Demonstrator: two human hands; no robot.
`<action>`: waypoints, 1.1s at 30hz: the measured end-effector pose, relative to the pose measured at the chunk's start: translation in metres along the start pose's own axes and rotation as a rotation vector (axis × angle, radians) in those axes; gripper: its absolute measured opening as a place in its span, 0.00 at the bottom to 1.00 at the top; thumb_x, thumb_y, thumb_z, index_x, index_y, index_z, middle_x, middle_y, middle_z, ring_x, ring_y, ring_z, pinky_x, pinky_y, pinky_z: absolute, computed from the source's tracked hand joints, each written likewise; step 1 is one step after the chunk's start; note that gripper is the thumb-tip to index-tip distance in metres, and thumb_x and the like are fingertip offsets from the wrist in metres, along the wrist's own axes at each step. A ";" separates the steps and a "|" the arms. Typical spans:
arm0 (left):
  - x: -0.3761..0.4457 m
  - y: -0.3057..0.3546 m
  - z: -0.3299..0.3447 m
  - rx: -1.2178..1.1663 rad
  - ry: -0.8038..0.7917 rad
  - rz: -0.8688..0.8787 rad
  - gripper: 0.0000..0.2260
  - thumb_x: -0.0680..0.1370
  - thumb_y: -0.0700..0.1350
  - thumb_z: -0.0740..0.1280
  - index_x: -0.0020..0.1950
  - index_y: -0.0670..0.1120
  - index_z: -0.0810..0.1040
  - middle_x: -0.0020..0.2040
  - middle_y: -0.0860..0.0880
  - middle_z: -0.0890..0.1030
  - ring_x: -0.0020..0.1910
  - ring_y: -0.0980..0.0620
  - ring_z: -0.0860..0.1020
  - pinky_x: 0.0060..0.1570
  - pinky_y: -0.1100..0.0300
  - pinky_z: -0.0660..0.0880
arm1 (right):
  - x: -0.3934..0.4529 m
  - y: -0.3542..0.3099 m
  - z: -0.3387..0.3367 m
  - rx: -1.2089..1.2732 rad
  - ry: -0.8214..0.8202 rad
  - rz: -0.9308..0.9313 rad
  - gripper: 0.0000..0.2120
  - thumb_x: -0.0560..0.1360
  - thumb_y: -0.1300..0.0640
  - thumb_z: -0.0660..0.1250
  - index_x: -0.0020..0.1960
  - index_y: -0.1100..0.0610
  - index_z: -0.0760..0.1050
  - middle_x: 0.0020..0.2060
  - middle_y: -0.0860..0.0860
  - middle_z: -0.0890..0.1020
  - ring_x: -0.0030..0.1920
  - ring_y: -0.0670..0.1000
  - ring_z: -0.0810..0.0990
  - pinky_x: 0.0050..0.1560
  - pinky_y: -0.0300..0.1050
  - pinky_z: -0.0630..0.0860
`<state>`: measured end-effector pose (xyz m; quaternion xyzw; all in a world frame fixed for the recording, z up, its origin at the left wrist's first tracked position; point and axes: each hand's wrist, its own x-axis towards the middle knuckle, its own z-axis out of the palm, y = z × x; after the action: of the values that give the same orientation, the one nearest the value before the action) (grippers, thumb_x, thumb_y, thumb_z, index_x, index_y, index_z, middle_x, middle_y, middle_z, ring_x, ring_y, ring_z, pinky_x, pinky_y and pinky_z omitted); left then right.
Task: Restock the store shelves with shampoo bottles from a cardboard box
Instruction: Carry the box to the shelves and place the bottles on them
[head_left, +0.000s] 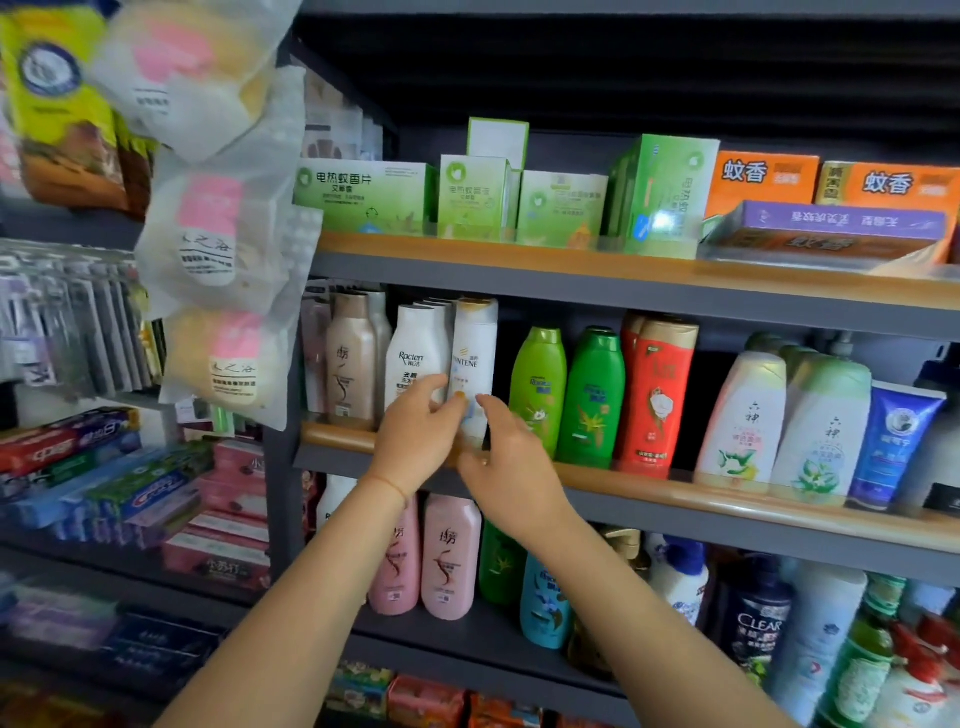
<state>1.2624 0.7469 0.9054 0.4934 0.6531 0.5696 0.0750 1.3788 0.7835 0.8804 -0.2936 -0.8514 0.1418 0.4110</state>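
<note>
A white Pantene shampoo bottle (475, 348) stands upright on the middle shelf (675, 491), between a white Racten bottle (415, 358) and a light green bottle (537, 389). My left hand (418, 441) holds the Pantene bottle's lower left side, its fingers curled round the front. My right hand (506, 467) touches the lower right side of the same bottle with its fingers stretched forward. The bottle's base is hidden behind both hands. No cardboard box is in view.
Green, red and white bottles fill the middle shelf to the right. Pink bottles (449, 556) and others stand on the shelf below. Green and orange boxes (763, 176) line the top shelf. Hanging bagged sponges (218, 239) and toothpaste boxes (104, 467) are at the left.
</note>
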 end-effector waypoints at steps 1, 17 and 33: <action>0.001 0.001 -0.001 -0.033 -0.041 -0.025 0.04 0.81 0.46 0.63 0.52 0.54 0.76 0.44 0.52 0.80 0.46 0.48 0.79 0.50 0.53 0.76 | 0.001 0.000 0.008 -0.005 -0.025 0.026 0.30 0.75 0.58 0.64 0.75 0.59 0.61 0.66 0.58 0.73 0.60 0.59 0.77 0.57 0.50 0.75; 0.010 -0.009 -0.007 -0.090 -0.156 -0.039 0.10 0.80 0.50 0.64 0.60 0.51 0.76 0.46 0.47 0.81 0.36 0.50 0.79 0.30 0.60 0.75 | 0.013 -0.004 0.015 0.153 0.011 0.210 0.15 0.69 0.49 0.61 0.54 0.53 0.69 0.50 0.53 0.78 0.47 0.53 0.78 0.46 0.50 0.76; 0.001 0.004 -0.006 -0.216 0.123 0.183 0.18 0.81 0.42 0.61 0.71 0.49 0.70 0.56 0.53 0.77 0.54 0.57 0.77 0.58 0.59 0.73 | 0.055 -0.045 -0.034 -0.377 0.236 -0.038 0.23 0.77 0.61 0.60 0.72 0.56 0.66 0.62 0.59 0.71 0.40 0.61 0.75 0.31 0.50 0.67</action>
<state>1.2604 0.7433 0.9108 0.5041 0.5437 0.6701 0.0354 1.3610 0.7817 0.9569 -0.3639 -0.8141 -0.0630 0.4481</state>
